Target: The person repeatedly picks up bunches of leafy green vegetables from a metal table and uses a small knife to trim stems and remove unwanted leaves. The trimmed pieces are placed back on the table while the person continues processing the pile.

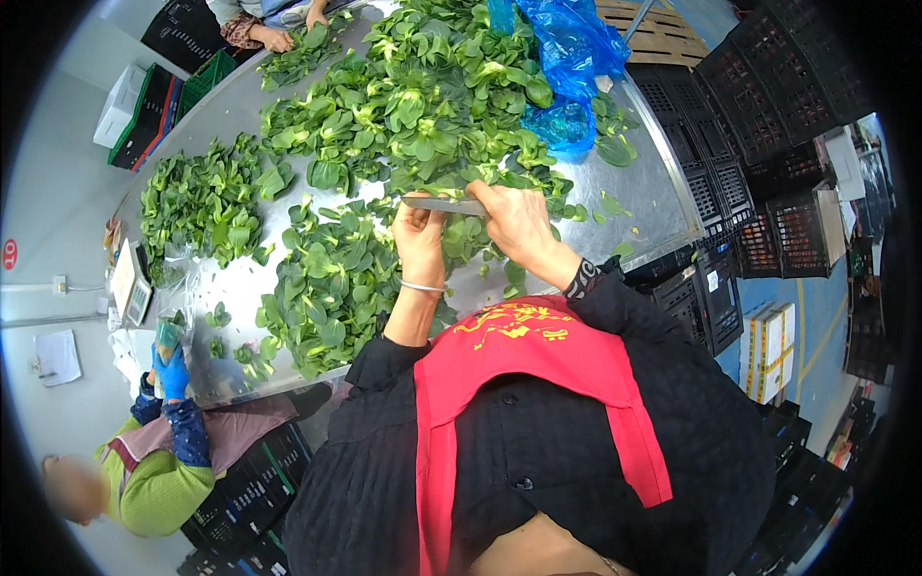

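My right hand (pixel 515 219) grips a knife (pixel 448 205) whose flat blade points left, across the fingertips of my left hand (pixel 420 241). My left hand has its fingers curled at the blade, against a leafy green; how much of the plant it holds is hidden. Heads of bok choy (pixel 425 129) lie in a large heap on the metal table (pixel 598 183) beyond my hands. A second pile of bok choy (pixel 324 288) lies just left of my left forearm, and a third pile (pixel 205 201) is farther left.
A blue plastic bag (pixel 569 65) lies at the table's far right. Black crates (pixel 709 165) stand along the right edge. A co-worker's hands (pixel 288 36) touch greens at the far edge; another co-worker in blue gloves (pixel 171 371) holds a bagged bundle near a scale (pixel 137 295).
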### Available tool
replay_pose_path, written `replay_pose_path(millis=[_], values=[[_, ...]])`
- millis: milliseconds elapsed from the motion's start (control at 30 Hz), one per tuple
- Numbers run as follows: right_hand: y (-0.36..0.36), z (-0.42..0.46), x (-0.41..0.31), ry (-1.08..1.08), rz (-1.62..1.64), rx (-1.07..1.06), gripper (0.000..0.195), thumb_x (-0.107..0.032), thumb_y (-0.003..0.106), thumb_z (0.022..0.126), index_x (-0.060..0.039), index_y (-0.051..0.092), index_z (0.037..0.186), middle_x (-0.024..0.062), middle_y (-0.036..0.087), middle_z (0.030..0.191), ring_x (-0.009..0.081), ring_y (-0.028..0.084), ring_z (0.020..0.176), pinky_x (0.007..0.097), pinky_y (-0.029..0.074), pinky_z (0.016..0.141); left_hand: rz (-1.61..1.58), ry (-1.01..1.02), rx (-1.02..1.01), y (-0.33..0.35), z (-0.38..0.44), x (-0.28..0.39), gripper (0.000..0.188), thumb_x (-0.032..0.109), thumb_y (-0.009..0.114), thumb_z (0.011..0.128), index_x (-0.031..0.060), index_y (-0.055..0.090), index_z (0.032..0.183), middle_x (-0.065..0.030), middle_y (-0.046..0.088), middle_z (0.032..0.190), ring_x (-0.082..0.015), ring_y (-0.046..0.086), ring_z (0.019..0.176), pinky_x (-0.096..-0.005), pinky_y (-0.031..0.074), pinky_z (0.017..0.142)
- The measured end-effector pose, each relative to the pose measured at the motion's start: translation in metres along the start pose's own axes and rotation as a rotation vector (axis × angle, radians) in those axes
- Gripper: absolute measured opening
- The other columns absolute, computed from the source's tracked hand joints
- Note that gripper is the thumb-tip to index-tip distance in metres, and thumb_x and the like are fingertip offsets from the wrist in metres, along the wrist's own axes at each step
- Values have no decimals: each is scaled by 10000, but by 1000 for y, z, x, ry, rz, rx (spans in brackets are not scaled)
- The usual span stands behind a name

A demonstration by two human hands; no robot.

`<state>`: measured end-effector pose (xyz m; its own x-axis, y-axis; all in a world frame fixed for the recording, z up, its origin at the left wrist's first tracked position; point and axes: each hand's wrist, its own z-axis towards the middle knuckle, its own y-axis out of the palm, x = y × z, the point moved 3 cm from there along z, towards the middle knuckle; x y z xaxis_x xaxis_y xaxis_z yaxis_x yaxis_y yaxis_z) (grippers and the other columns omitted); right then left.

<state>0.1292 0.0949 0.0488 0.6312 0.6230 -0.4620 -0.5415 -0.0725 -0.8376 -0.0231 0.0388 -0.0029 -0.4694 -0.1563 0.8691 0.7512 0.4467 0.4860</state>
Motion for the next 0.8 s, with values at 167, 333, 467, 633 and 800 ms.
replay_pose_path(millis=[167, 333, 467, 633, 800], values=[[18, -4, 28, 102, -28, -34, 203, -35, 585, 829, -97, 651, 1011, 169, 687, 746, 407, 683, 695, 499, 516, 592, 40, 83, 34, 0, -2, 4, 136, 5, 707, 949, 47, 601, 1025, -22, 682, 946, -88, 630, 857, -235, 494, 781], [16, 1, 55, 322, 237, 39, 198, -237, 661, 949, -52, 714, 994, 159, 722, 797, 298, 712, 740, 417, 539, 657, 78, 110, 121, -3, -3, 6, 138, 30, 734, 939, 55, 602, 970, 10, 659, 898, -68, 610, 825, -221, 486, 759], [15, 9, 30, 320, 599, -152, 287, -291, 727, 933, -4, 732, 933, 92, 703, 723, 108, 644, 655, 321, 493, 600, 278, 160, 61, 1, -2, 7, 154, 43, 766, 918, 59, 614, 898, 26, 655, 870, -45, 573, 780, -204, 461, 729], [6, 11, 7, 181, 464, -126, 304, -317, 734, 881, -16, 689, 888, 162, 621, 644, 323, 617, 583, 407, 465, 573, 376, 215, -4, -1, 1, 4, 146, 48, 771, 904, 31, 626, 901, 61, 579, 783, -22, 494, 703, -194, 398, 625], [19, 4, 30, 42, 521, -237, 197, -233, 718, 874, -45, 701, 930, 164, 668, 758, 339, 654, 647, 418, 493, 606, 348, 112, 45, -38, 22, 14, 115, 73, 783, 899, 73, 680, 949, 8, 682, 879, -78, 615, 770, -223, 485, 724]])
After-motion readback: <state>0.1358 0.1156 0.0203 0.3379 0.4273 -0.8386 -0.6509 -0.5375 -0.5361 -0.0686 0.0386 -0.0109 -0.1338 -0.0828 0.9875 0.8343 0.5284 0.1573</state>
